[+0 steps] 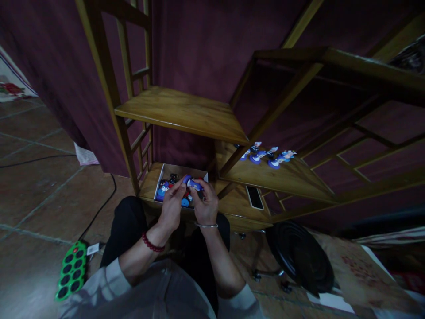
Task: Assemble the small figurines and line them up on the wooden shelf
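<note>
Both hands hold a small purple figurine (pixel 193 183) above an open white box (pixel 186 169). My left hand (pixel 173 201) pinches the figurine's round purple base, its fingers closed. My right hand (pixel 206 204) has its thumb and fingers closed on the figurine's other end. The figurine lies tilted sideways, and fingers hide part of it. In the box below are several small figures (pixel 162 189) in blue, white, red and black, along with a blue disc (pixel 185 202). Several more figurines on purple bases (pixel 258 156) stand upright on the shelf to the right.
Wooden shelves (pixel 179 110) rise in front, with slanting posts at the right. A phone (pixel 254 197) lies on the lower shelf. A black round stool (pixel 300 257) stands at the right. On the tiled floor at the left are a green power strip (pixel 71 270) and its black cable.
</note>
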The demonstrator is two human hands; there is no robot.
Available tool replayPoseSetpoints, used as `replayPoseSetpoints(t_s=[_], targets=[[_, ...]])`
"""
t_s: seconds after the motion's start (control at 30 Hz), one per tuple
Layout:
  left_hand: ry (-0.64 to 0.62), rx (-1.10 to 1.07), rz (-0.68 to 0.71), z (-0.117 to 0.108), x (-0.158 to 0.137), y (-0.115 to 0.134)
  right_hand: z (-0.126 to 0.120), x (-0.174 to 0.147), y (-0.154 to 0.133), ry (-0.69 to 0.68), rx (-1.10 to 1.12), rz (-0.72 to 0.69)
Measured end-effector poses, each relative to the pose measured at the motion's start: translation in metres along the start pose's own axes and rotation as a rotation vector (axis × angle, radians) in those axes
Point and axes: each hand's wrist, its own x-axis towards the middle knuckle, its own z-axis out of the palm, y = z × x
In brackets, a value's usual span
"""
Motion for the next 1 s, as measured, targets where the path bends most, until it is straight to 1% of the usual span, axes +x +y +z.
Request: replayPoseSetpoints(t_s=[0.23, 0.47, 0.67, 0.9, 1.0], targets=[[0.057, -0.046, 0.001, 0.005, -0.004, 0.002, 0.003, 0.0, -0.001, 0.0, -0.083, -0.143], [0.094, -0.04, 0.044, 0.006, -0.005, 0.008, 0.008, 0.005, -0.003, -0.026, -0.191, -0.292], [0.169, -0.085, 0.006, -0.001, 0.002, 0.005, 0.014, 0.007, 0.002, -0.11, -0.251, -0.277], [0.22, -0.15, -0.07, -0.004, 0.01, 0.007, 0.017, 0.012, 0.004, -0.201, -0.296, -0.253], [0.237, -0.182, -0.108, -0.007, 0.013, 0.007, 0.019, 0.012, 0.003, -0.22, -0.311, -0.243]])
